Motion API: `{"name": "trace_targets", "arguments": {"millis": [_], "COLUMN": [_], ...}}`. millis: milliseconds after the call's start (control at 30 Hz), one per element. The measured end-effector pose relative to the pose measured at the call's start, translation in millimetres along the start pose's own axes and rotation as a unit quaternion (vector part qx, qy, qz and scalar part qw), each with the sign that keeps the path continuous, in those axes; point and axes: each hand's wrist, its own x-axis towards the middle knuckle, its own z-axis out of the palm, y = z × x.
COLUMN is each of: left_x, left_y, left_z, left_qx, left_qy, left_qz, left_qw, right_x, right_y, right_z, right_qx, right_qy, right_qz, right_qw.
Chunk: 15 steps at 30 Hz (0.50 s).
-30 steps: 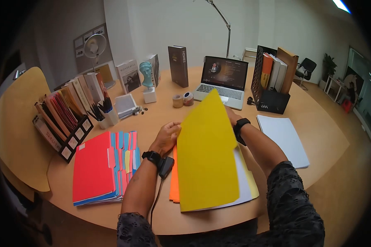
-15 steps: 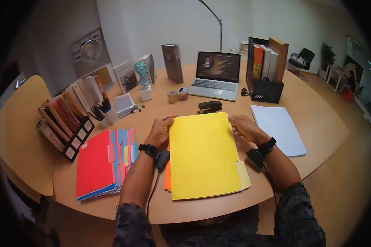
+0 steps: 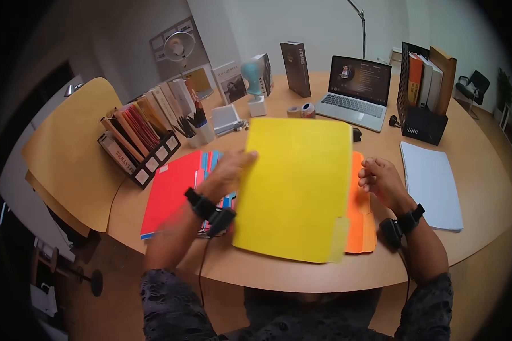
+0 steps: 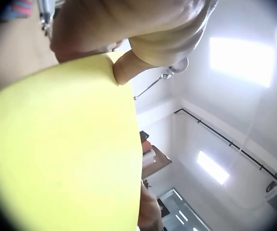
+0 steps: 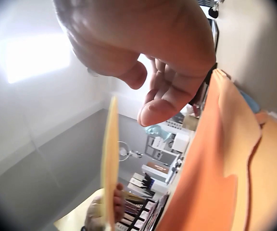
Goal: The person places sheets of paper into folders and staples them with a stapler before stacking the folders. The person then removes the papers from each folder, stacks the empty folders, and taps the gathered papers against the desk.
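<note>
My left hand (image 3: pixel 227 170) grips a yellow file folder (image 3: pixel 296 187) by its left edge, thumb on the front face. The left wrist view shows that thumb (image 4: pixel 124 70) pressed on the sheet near its edge. Raised off the orange folders (image 3: pixel 360 219), the yellow folder overlaps their left part. To its right, my right hand (image 3: pixel 381 181) holds nothing, its fingers loosely bent above the orange folders. In the right wrist view the yellow folder (image 5: pixel 110 159) appears edge-on, apart from the right fingers.
A stack of red and blue tabbed folders (image 3: pixel 173 182) lies left, partly behind my left arm. White paper (image 3: pixel 432 184) lies right. Farther back stand a laptop (image 3: pixel 355 91), tape rolls (image 3: pixel 308 110), a pen cup (image 3: pixel 202 135), a file rack (image 3: pixel 145 156) and a book holder (image 3: pixel 424 125).
Both hands held the yellow folder half a second ago; the right has since let go. The left has lifted it and shifted it left, uncovering orange folders. The head view has turned left.
</note>
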Motion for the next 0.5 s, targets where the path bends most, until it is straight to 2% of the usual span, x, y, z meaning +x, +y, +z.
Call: {"name": "trace_targets", "arguments": {"millis": [100,167,233,300,333,400,433,500], "left_x": [-29,-47,-68,-95,-106,-121,-126,-131], "left_y": [44,64,79,89,88,77,70,58], "left_z": [-76,-125,-185,-214,-233,-276,-292,-308], "left_qx": [0.133,0.15,0.159,0.197,0.195,0.244,0.241,0.223], "left_qy": [0.1,0.201,0.248,0.329,0.33,0.396,0.398,0.444], "left_qz": [0.082,0.104,0.081,0.047,0.046,-0.009,-0.007,-0.051], "left_qw": [0.983,0.962,0.952,0.923,0.923,0.885,0.885,0.866], "right_x": [3,7,8,8,8,10,10,10], "right_y": [7,9,10,10,10,12,12,12], "right_z": [-5,-9,-10,-10,-10,-10,-10,-9], "right_qx": [0.002,0.005,0.009,0.005,0.003,-0.014,-0.017,-0.018], "right_qy": [0.01,0.009,0.009,0.011,0.01,0.003,0.002,0.006], "right_qz": [0.037,0.035,0.033,0.039,0.04,0.044,0.043,0.057], "right_qw": [0.999,0.999,0.999,0.999,0.999,0.999,0.999,0.998]}}
